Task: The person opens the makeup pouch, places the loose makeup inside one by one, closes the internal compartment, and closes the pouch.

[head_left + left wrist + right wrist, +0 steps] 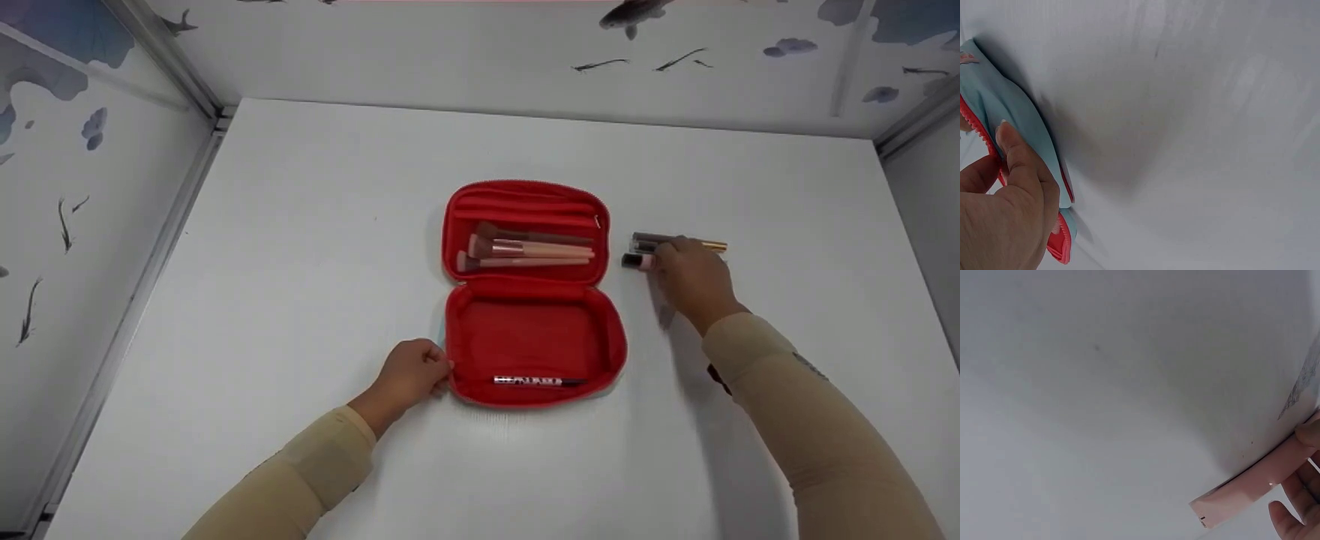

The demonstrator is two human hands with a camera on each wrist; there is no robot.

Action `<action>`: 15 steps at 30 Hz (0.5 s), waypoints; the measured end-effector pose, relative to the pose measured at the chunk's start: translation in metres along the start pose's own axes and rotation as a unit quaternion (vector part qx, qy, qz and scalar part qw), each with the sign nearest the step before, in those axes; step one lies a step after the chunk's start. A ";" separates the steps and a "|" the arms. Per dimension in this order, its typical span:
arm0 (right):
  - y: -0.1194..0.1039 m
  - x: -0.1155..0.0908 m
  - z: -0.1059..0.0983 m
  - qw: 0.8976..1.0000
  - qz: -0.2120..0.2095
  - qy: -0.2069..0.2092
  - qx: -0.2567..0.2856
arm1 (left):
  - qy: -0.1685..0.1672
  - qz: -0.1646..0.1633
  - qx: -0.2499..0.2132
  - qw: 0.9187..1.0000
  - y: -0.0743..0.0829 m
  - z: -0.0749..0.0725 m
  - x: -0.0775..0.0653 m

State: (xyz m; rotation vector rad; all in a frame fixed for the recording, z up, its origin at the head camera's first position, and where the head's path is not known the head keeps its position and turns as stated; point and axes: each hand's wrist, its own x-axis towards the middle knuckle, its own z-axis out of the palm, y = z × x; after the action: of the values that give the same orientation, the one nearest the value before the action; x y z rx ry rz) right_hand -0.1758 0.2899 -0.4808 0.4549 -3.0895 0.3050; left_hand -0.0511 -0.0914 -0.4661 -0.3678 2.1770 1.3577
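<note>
A red zip-up makeup case (525,330) lies unfolded on the table, its outside light blue in the left wrist view. My left hand (412,371) pinches the zippered edge (981,132) at the case's left side. Three makeup brushes (532,250) lie in the far half, and a slim patterned pencil (527,381) lies along the near wall of the other half. Right of the case, my right hand (694,277) holds a pink tube (1252,489) with a black cap (632,261), thumb on one side and fingers on the other. The tube's other end is hidden by the hand in the head view.
Slim dark cosmetic tubes (652,238), one with a gold end (716,246), lie just beyond the right hand. The white table (315,225) is bordered by panels printed with fish and plants (450,56) at the back and left.
</note>
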 end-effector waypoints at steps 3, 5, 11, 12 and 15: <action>0.002 0.000 0.002 1.000 -0.007 -0.004 -0.008 | -0.001 -0.002 -0.003 1.000 0.000 0.000 -0.001; 0.004 0.000 0.003 1.000 -0.011 -0.007 -0.010 | -0.001 -0.004 -0.009 1.000 0.001 0.000 -0.001; 0.009 -0.002 0.005 0.999 -0.043 0.016 -0.014 | -0.003 -0.012 -0.026 1.000 0.001 0.000 -0.001; 0.009 -0.002 0.005 0.998 -0.049 0.022 -0.017 | -0.004 -0.013 -0.029 0.999 0.001 0.000 -0.001; 0.011 -0.003 0.006 0.997 -0.065 0.038 -0.018 | -0.006 -0.012 -0.037 0.999 0.001 -0.001 -0.001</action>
State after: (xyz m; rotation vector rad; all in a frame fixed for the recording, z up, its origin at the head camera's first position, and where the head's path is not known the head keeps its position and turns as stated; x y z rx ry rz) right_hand -0.1755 0.3000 -0.4887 0.6231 -2.9699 0.2569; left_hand -0.0509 -0.0916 -0.4646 -0.4113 2.1104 1.4251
